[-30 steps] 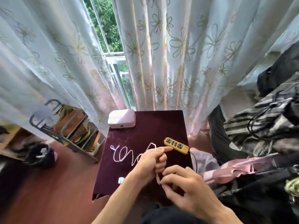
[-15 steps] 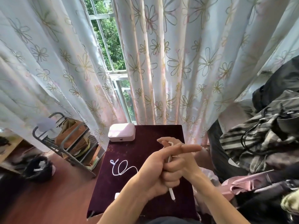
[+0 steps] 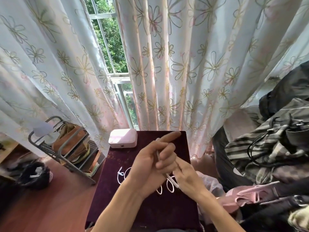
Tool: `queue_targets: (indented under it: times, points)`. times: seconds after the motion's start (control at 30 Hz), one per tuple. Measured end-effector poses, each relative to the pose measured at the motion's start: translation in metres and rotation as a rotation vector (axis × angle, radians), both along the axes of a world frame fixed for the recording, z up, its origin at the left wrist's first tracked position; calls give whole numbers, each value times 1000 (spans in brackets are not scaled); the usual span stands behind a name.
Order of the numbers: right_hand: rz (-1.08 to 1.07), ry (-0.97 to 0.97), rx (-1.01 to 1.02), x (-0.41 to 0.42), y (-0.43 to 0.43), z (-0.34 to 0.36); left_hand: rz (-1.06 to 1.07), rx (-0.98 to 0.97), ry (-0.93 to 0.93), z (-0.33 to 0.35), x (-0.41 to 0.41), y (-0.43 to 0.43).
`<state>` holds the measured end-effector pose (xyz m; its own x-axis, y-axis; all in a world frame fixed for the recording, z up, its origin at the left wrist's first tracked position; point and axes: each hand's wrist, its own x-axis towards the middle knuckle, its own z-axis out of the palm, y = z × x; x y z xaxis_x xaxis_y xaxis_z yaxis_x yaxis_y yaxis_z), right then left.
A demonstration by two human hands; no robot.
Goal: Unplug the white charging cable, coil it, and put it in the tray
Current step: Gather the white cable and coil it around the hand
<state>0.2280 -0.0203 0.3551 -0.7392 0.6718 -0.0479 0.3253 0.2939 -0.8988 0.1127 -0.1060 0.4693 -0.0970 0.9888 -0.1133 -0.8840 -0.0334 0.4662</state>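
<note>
- A grey wire rack (image 3: 66, 148) of brown items stands at far left on a reddish wood floor (image 3: 50, 206), with a dark bin (image 3: 34, 174) in front of it.
- A pink-white box (image 3: 122, 138), possibly the tray, sits at the far edge of the dark maroon table (image 3: 150, 211).
- The white charging cable (image 3: 120, 175) appears unplugged: its free end lies in loops on the cloth, and no outlet or power strip shows.
- The left hand (image 3: 150, 162) is curled closed around the cable, index finger extended.
- 2 small loops hang below, where the right hand (image 3: 185, 177) pinches the strand; the 2 hands touch.
- Judged from this, coiling is partly done; finishing it and placing it in the tray remain.
- Floral curtains (image 3: 184, 64) frame a window with greenery; piled clothing (image 3: 270, 156) fills the right.
</note>
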Motion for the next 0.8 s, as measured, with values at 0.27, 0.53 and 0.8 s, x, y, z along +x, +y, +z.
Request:
queue_targets:
  times: [0.27, 0.53, 0.8]
  points:
    - [294, -280, 261, 38, -24, 27, 191, -105, 335, -27, -41, -2]
    - [361, -292, 902, 45, -28, 101, 65, -156, 687, -36, -21, -11]
    - [575, -245, 660, 31, -18, 117, -98, -147, 633, -20, -31, -12]
